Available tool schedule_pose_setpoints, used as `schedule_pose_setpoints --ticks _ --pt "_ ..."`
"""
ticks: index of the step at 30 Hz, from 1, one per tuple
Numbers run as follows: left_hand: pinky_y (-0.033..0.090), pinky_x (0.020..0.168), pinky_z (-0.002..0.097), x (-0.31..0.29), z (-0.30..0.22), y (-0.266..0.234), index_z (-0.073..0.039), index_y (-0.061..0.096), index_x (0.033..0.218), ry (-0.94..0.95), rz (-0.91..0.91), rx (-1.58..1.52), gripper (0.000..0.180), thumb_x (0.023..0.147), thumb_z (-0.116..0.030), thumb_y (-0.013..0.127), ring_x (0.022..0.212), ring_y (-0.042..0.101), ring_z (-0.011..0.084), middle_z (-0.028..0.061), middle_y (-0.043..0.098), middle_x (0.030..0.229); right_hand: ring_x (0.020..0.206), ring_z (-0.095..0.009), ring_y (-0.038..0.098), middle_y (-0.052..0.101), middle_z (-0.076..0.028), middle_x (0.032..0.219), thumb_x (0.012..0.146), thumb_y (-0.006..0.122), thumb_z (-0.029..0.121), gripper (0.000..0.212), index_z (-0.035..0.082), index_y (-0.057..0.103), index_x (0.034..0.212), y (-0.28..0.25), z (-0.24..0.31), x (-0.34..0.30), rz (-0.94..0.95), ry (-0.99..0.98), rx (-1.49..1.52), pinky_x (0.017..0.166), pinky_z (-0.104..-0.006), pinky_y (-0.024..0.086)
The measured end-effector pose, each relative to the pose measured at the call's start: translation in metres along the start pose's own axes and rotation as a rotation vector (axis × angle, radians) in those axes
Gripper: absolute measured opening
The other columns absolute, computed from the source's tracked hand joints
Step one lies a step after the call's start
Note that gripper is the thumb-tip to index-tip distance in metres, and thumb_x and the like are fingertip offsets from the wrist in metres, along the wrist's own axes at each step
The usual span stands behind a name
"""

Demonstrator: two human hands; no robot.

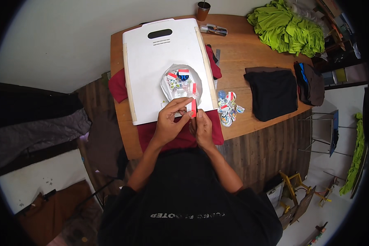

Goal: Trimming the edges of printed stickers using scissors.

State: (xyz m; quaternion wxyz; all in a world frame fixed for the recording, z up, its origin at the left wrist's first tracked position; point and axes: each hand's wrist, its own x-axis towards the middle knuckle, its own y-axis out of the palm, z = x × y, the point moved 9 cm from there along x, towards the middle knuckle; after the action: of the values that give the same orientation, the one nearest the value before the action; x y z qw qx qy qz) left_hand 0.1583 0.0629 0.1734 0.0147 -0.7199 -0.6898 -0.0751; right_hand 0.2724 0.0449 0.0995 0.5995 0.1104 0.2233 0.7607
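Both hands meet over the near edge of a white board (143, 82) that has a dark handle slot. My left hand (168, 125) pinches a small red-and-white flag sticker (190, 107) between thumb and fingertips. My right hand (203, 128) grips the lower right side of it, where a dark strip shows along the edge. Just beyond my fingers lies an opened white plastic bag (165, 87) with several colourful stickers and flag pieces in it. Right of the board, a loose pile of stickers (226, 119) rests on the wooden table. Maroon cloth (151, 133) sticks out from under the board.
Folded black cloth (272, 94) lies on the table's right side, with a dark bundle (311, 86) beside it. Bright green fabric (287, 28) is heaped at the far right. A brown cup (203, 11) and a clear packet (214, 30) stand near the far edge.
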Motion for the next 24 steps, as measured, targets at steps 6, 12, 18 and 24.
schedule_pose_setpoints --ticks 6,12,18,24 --pt "0.046 0.084 0.0217 -0.0013 0.0009 -0.0001 0.005 0.058 0.129 -0.005 -0.011 -0.028 0.044 0.086 0.01 0.065 0.089 0.054 0.0078 0.012 0.057 0.123 0.047 -0.001 0.027 0.034 0.008 0.059 0.108 0.036 0.034 0.036 0.005 0.057 0.105 0.0001 0.0005 -0.0013 -0.026 0.033 0.034 0.042 -0.019 0.023" --pt "0.046 0.084 0.0218 -0.002 0.0035 0.0005 0.005 0.058 0.129 -0.022 0.0 -0.016 0.044 0.086 0.011 0.064 0.089 0.053 0.0077 0.0122 0.056 0.124 0.046 -0.001 0.027 0.034 0.008 0.059 0.108 0.035 0.035 0.037 0.005 0.056 0.106 -0.0015 -0.0008 -0.0013 -0.019 0.015 -0.014 0.042 -0.0193 0.023" --pt "0.047 0.084 0.0217 -0.0016 0.0038 0.0002 0.006 0.058 0.13 -0.013 -0.018 -0.064 0.045 0.086 0.012 0.064 0.09 0.054 0.0081 0.0125 0.056 0.123 0.045 -0.002 0.026 0.033 0.007 0.058 0.107 0.035 0.037 0.037 0.006 0.054 0.102 0.0013 0.0023 -0.0022 -0.044 0.074 0.037 0.041 -0.0199 0.022" --pt "0.045 0.083 0.022 -0.0012 0.0045 -0.0039 0.004 0.058 0.13 0.01 -0.065 -0.099 0.045 0.086 0.009 0.066 0.091 0.055 0.0082 0.0101 0.057 0.122 0.043 -0.003 0.025 0.033 0.006 0.056 0.107 0.035 0.036 0.035 0.006 0.051 0.099 0.0053 0.0026 -0.0042 -0.015 0.095 0.041 0.04 -0.0206 0.022"
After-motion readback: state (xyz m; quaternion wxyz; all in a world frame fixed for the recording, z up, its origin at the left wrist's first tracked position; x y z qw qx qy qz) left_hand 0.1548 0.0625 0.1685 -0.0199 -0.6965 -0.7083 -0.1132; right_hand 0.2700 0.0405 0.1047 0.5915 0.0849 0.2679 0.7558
